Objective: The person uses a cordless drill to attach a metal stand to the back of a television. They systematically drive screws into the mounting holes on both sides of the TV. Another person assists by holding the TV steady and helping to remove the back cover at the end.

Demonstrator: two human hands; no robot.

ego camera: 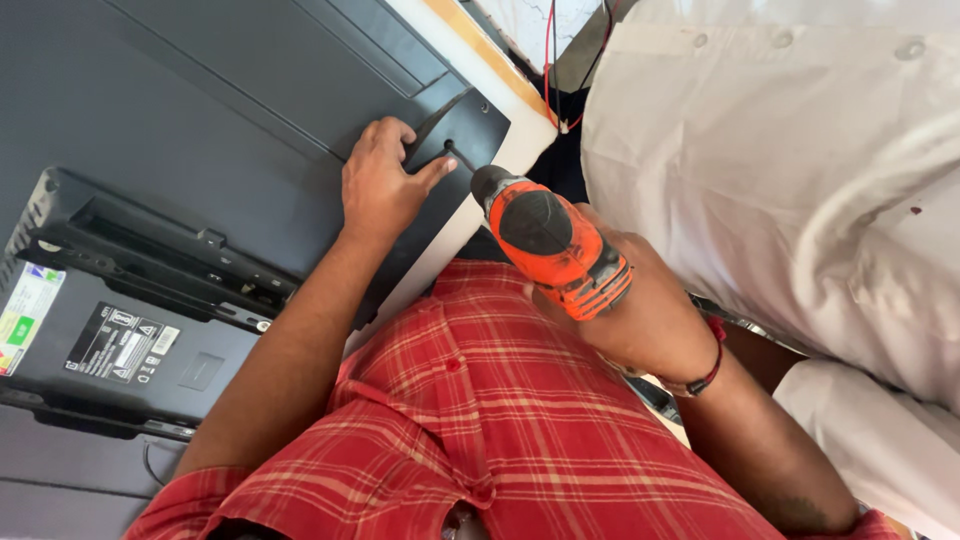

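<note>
Looking down over a red checked shirt [500, 430], we note the largest item first: a dark grey flat-panel casing [200, 110], lying back-side up on a pale bench [520, 130] with a wooden edge strip. A recessed black section of the casing carries two printed labels [120, 345] at lower left. To the right stands a second person in a white garment [800, 170], close against the bench; red wires [550, 60] hang behind it.

Our right hand [650, 320] has its grip closed around the handle of an orange and black power drill [550, 240]. The drill tilts down toward the casing corner, and its slim bit [462, 158] meets a small hole in the black corner piece [465, 125]. A red thread band [712, 365] sits at that wrist.

Our left hand [380, 180] lies flat on the casing, fingers spread and holding nothing, thumb just beside the bit, pressing next to the corner piece.
</note>
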